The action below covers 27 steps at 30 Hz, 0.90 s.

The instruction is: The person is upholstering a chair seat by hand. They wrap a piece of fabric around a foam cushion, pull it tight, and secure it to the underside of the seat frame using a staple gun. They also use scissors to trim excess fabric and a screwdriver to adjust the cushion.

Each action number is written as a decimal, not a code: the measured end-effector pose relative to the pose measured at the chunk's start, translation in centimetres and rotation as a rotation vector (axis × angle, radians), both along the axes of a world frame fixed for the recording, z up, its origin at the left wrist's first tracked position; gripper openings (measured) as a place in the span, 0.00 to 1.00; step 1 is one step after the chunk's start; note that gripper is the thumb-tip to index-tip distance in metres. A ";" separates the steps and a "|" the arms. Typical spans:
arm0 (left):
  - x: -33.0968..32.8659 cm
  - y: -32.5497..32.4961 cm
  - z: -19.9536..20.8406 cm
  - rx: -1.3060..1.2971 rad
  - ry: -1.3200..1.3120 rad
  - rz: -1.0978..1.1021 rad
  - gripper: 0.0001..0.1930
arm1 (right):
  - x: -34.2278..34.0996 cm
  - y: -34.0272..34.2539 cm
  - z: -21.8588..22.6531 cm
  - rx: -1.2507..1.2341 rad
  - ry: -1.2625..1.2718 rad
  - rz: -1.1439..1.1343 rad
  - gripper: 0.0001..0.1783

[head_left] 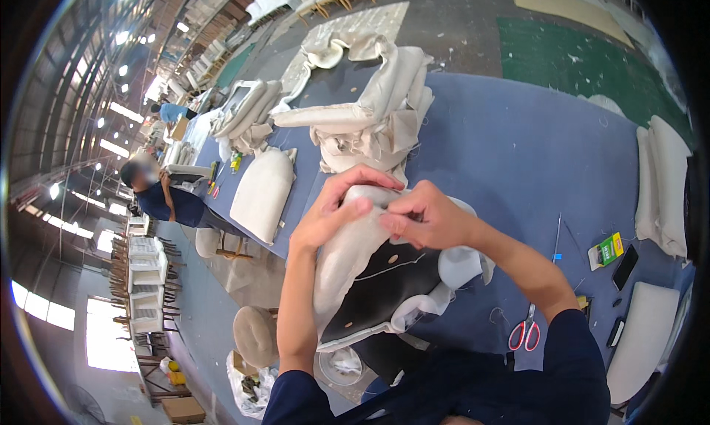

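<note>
Pinching pale fabric (347, 262) in the grip of the right hand (433, 216), clasping the far end of the black-backed cushion (399, 276) with the left hand (334, 207), holding it lengthwise toward the body (481, 381) at the bench's (510, 151) edge.

I am monitoring through the left head-worn fisheye camera. It is facing downward and forward from the wearer's head, framing the left hand (325, 209) and the right hand (433, 216) at close range, near picture centre. The lens is taking in the blue table (510, 155) beyond the right hand and the distant roof (63, 89) past the left.
</note>
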State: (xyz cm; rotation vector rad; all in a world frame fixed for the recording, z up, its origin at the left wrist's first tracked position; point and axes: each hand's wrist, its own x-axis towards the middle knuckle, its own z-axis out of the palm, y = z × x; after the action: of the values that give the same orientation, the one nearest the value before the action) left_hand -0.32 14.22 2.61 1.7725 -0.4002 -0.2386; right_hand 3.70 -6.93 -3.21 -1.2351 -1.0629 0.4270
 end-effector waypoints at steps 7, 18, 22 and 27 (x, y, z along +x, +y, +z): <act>1.4 1.2 -0.4 0.151 0.062 -0.030 0.36 | 0.3 2.3 -2.5 0.240 -0.002 -0.163 0.18; -0.1 -0.5 -0.2 0.250 -0.188 0.094 0.23 | -0.9 1.4 -1.8 0.089 0.073 -0.273 0.20; -2.2 -3.4 1.4 0.400 -0.114 0.206 0.18 | -3.4 -1.0 -2.3 -0.019 0.221 -0.399 0.17; -4.4 -7.3 0.1 0.455 -0.493 0.267 0.19 | -9.2 -10.8 -13.9 -0.207 0.232 -0.840 0.15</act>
State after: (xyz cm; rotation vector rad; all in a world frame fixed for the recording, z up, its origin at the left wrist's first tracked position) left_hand -4.72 6.94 2.67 2.3109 -0.4755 0.3317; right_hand -5.46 -17.73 -17.07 -1.6417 -0.2445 0.0194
